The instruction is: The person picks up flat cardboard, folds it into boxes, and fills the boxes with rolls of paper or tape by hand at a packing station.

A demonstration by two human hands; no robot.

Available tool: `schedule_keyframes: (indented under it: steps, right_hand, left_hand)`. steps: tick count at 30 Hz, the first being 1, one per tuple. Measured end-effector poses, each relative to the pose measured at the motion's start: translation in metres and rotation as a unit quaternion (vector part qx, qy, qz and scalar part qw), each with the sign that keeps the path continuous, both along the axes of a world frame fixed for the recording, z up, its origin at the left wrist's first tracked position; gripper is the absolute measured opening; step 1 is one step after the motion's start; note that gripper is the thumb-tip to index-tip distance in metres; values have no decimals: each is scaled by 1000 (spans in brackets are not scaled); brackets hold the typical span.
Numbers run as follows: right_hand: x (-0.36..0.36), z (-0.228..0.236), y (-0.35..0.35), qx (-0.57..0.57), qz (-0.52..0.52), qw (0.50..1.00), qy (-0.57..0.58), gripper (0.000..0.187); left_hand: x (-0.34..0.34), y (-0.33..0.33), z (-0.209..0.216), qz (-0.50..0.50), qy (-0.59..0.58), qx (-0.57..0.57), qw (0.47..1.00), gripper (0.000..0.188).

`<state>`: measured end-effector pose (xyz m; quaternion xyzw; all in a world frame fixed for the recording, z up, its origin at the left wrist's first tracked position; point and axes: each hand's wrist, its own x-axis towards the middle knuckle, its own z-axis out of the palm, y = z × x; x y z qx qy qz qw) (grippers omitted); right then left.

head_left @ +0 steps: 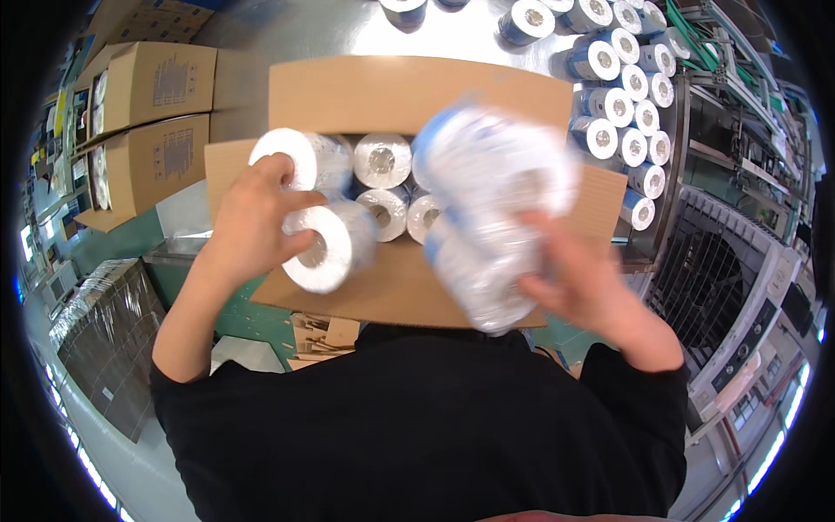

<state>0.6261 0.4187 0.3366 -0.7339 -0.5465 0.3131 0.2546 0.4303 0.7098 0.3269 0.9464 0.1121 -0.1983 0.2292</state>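
Observation:
An open cardboard box with its flaps spread lies in front of me. Several wrapped white paper rolls sit inside, core ends up. At the box's left side my left hand is closed on two paper rolls, one above the other, its fingers at their end faces and cores. Over the right side my right hand grips another two paper rolls in clear and blue film, tilted and smeared by motion. These rolls hide part of the box's right side.
Many wrapped rolls stand grouped on the metal table at the right, with a few at the far edge. Two filled cartons are at the left. A conveyor frame and a grey grilled machine flank the right.

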Motion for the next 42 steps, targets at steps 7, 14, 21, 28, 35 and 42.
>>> schedule_keyframes:
  steps: [7,14,21,28,35,42]
  right_hand:
    - [-99,-104,117,-45,69,994,65,59]
    - [-59,-77,115,-88,91,976,179,58]
    - [75,-130,-12,80,-550,831,23,29]
    - [135,-240,-129,-358,-563,740,-84,80]
    - [176,-311,-123,-147,-714,681,69,92]
    - [175,-313,-140,-110,-713,691,-39,73]
  left_hand:
    - [-31,13,-50,-150,-52,70,985,26]
    - [132,118,-95,126,-114,-29,985,40]
    - [288,179,-266,24,13,258,966,80]
    - [323,197,-295,36,81,222,971,64]
    - [266,168,-200,138,-26,128,982,50]
    - [144,59,-8,380,-144,-336,850,32]
